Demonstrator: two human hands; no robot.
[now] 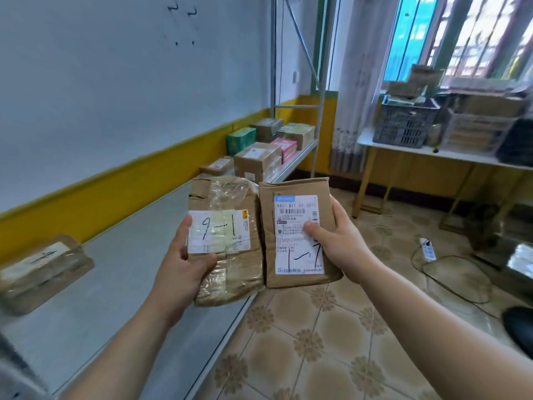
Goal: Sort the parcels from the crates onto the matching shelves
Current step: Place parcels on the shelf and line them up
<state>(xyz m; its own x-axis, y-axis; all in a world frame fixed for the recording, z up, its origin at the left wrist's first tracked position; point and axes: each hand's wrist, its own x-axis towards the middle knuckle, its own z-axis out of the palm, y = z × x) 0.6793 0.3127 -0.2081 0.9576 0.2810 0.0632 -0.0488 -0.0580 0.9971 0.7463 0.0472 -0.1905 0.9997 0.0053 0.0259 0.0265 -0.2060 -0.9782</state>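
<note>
Gripping taped parcel (227,241), creased parcel (291,246)

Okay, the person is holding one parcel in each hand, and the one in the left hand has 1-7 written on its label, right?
Not quite. The head view shows the taped parcel in the left hand has 9-1 written on its label; the 1-7 is on the plain parcel in the right hand.

**Room around the sorting spot**

A white wall (115,82) carries a yellow band (115,194) along its base. A patterned curtain (354,111) hangs beside the barred window (476,39), above a white-topped table (461,157) on yellow legs. On the flower-patterned tile floor (317,356) lies a white power strip (427,249) with a dark cable (455,293) looping nearby.
</note>
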